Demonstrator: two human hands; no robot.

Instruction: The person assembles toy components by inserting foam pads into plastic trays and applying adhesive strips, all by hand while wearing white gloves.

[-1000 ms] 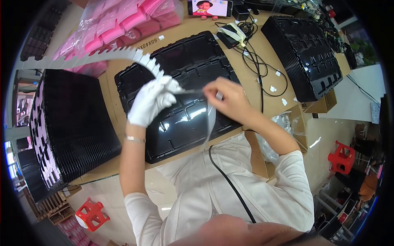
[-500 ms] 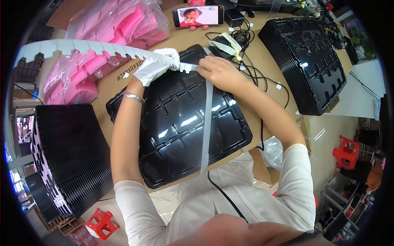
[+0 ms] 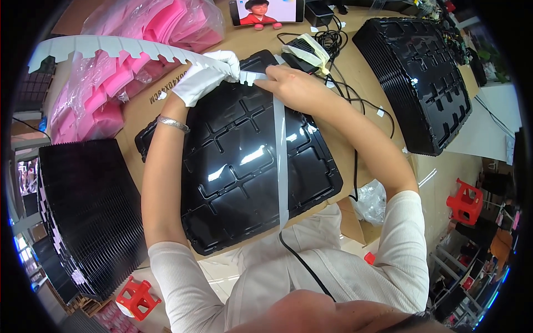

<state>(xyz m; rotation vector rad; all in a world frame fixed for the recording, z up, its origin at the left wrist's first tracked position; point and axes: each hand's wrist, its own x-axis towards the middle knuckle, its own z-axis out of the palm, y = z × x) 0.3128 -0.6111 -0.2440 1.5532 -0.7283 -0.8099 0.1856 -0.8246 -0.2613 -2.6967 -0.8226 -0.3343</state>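
A long white strip of notched, label-like pieces (image 3: 119,46) arcs from the far left to my hands. My left hand (image 3: 211,75), in a white glove, is closed on this strip near its right end. Bare, my right hand (image 3: 288,86) pinches that end just beside it; the fingertips are partly hidden. From the right hand a narrow pale backing strip (image 3: 281,161) hangs down across a black plastic tray (image 3: 233,166). Glossy and marked with cross-shaped ridges, the tray lies under both hands on the cardboard-covered table (image 3: 150,114).
Stacks of black trays stand at left (image 3: 91,205) and right (image 3: 411,83). Pink foam pieces (image 3: 116,83) in clear plastic lie at the far left. A phone (image 3: 266,12) stands at the back, near tangled black cables (image 3: 333,47). Red stools (image 3: 465,202) stand on the floor.
Both hands and the strip appear slightly farther up and left; the whole view has shifted a little too. The strip's gap between the hands looks slightly shorter. Both grips stay closed.
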